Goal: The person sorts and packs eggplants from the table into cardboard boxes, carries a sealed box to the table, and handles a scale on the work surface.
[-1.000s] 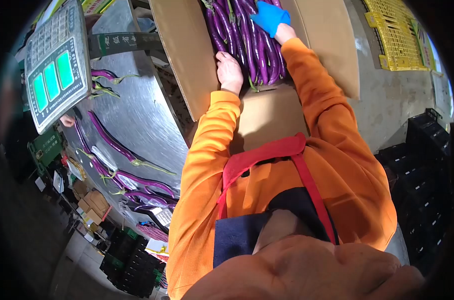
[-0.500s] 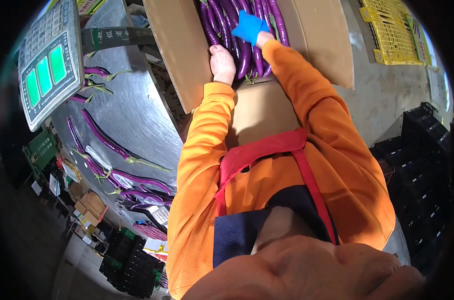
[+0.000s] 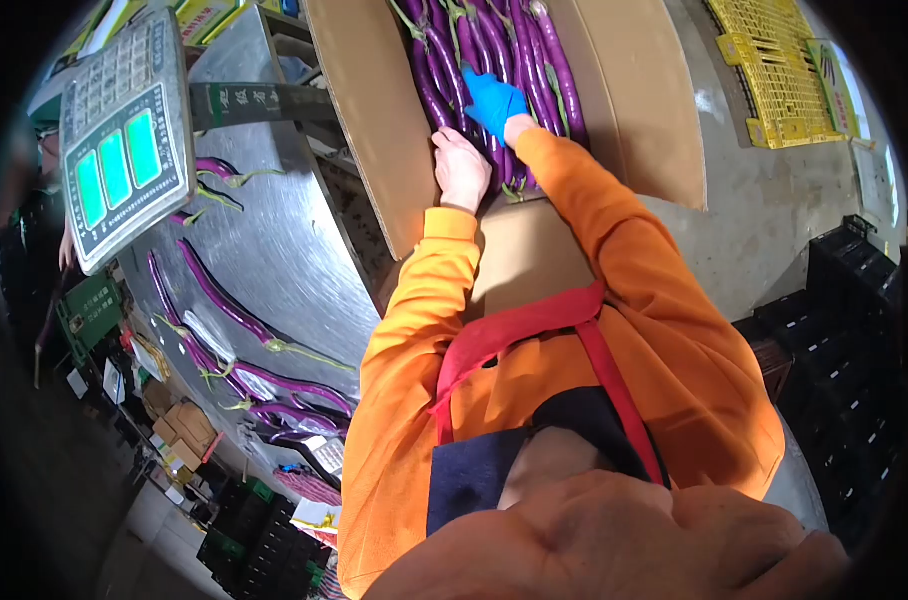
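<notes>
Several long purple eggplants [image 3: 558, 75] lie side by side in an open cardboard box [image 3: 634, 110]. My right hand [image 3: 494, 103], in a blue glove, rests on top of them with its fingers stretched toward the left. My bare left hand [image 3: 461, 170] is at the near left corner of the box, its fingers loosely bent and apart against the lower end of an eggplant [image 3: 432, 103]. I cannot see all of its fingertips. Both hands are inside the upright box flaps.
A scale display [image 3: 124, 160] with green screens stands at the left, over a metal table [image 3: 274, 220] with several loose eggplants [image 3: 224, 295]. A yellow plastic pallet [image 3: 779, 75] lies at the upper right. Black crates [image 3: 844, 320] are stacked on the right.
My right hand has shifted left and nearer over the eggplants, and its glove has turned. My left hand stays at the same eggplant end. The whole view has shifted slightly.
</notes>
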Action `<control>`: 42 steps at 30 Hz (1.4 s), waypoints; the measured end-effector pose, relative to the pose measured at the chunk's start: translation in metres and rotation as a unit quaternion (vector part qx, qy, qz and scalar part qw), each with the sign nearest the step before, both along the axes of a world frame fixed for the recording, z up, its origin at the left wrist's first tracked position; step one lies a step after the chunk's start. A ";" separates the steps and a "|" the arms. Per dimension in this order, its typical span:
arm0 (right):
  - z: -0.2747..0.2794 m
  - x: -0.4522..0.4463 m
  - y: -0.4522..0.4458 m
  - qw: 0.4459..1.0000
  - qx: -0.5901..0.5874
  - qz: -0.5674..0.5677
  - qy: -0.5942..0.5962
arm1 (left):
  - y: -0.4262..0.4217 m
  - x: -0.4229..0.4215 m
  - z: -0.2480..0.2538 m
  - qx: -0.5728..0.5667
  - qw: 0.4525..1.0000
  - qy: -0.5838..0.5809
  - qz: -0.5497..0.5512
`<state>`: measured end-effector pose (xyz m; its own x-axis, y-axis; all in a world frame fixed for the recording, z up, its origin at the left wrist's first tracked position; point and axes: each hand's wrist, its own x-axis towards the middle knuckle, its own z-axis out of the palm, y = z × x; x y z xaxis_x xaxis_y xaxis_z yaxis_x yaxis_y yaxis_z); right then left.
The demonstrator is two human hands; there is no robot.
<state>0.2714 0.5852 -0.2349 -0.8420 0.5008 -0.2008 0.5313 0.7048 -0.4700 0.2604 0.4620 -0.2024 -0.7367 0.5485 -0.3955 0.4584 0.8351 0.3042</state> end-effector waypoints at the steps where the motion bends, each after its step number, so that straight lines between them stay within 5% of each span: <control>1: -0.002 -0.005 0.001 1.000 -0.013 0.000 -0.002 | 0.003 0.002 0.008 -0.017 0.999 0.021 -0.030; 7: 0.024 0.007 0.038 0.993 -0.068 0.072 -0.059 | 0.017 0.017 0.011 0.078 0.973 0.141 -0.165; 10: 0.020 0.016 0.057 0.964 0.257 -0.004 0.066 | 0.023 0.014 0.005 0.044 0.967 0.099 -0.231; 14: -0.028 0.009 0.051 0.960 0.269 -0.056 0.053 | 0.020 0.012 -0.013 -0.036 0.956 0.119 -0.266; 22: -0.024 0.034 0.063 0.976 0.202 0.053 0.059 | 0.015 0.007 -0.017 -0.162 0.940 0.117 -0.275; 28: -0.025 0.021 0.087 0.991 0.102 0.065 0.062 | 0.016 -0.005 -0.017 -0.137 0.950 0.023 -0.280; 31: 0.008 0.011 0.068 0.983 0.159 0.024 0.093 | 0.015 -0.006 -0.018 -0.119 0.956 0.007 -0.267; 35: -0.025 0.029 0.027 0.956 0.292 0.001 0.040 | 0.010 0.001 -0.019 -0.104 0.963 0.028 -0.249; 42: 0.002 0.021 0.029 0.973 0.228 0.000 0.030 | 0.010 0.003 -0.024 -0.102 0.963 0.075 -0.237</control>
